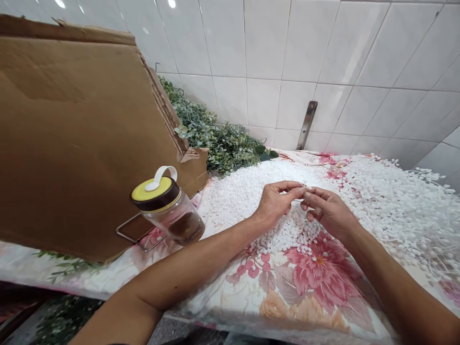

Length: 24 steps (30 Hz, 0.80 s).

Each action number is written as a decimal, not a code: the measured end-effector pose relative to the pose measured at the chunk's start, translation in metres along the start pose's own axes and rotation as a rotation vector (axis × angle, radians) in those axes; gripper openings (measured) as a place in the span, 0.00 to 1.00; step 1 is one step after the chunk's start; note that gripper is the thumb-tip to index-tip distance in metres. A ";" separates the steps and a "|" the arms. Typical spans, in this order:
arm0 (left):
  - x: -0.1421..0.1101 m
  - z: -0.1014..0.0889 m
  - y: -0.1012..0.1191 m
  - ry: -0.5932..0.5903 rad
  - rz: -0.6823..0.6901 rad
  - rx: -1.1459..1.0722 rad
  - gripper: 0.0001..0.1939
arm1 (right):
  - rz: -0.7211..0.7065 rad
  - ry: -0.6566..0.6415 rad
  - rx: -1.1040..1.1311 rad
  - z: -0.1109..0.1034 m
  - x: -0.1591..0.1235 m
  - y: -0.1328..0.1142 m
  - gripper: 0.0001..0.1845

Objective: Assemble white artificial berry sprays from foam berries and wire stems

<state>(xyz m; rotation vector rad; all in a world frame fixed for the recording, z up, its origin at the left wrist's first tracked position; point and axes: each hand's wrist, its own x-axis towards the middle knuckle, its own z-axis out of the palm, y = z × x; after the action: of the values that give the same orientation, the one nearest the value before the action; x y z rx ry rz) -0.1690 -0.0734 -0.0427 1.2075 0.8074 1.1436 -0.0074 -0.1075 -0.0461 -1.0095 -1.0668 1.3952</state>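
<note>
Above a heap of small white beads (237,191), my two hands meet with their fingertips nearly touching. A small white piece with a thin pale strand, like a berry stem (305,186), shows between the fingertips. My left hand (275,203) pinches it from the left, thumb against forefinger. On the other side my right hand (328,211) is closed in a pinch at the same piece, its lower fingers curled. Fingers cover most of what is held. To the right lies a large pile of white berry stems (406,211), thin stalks with round tips.
A jar (185,220) with a yellow-topped lid (153,189) stands left of my left forearm, beside a metal wire frame (124,232). Behind are a large cardboard box (72,143) and green foliage (230,143). A flowered cloth (316,278) covers the table against a tiled wall (266,43).
</note>
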 end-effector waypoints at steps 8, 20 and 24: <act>0.001 -0.001 0.001 -0.005 -0.047 -0.025 0.16 | 0.057 0.046 0.106 0.001 -0.001 -0.007 0.18; -0.001 0.000 0.003 -0.108 -0.133 -0.132 0.19 | -0.004 0.077 -0.052 0.007 -0.002 0.000 0.16; 0.001 0.001 -0.003 -0.067 -0.090 -0.066 0.17 | -0.004 0.093 -0.088 0.011 -0.002 0.001 0.15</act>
<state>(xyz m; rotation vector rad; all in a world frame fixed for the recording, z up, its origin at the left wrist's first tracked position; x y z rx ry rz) -0.1667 -0.0730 -0.0452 1.1379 0.7604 1.0432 -0.0183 -0.1103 -0.0445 -1.1246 -1.0680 1.2944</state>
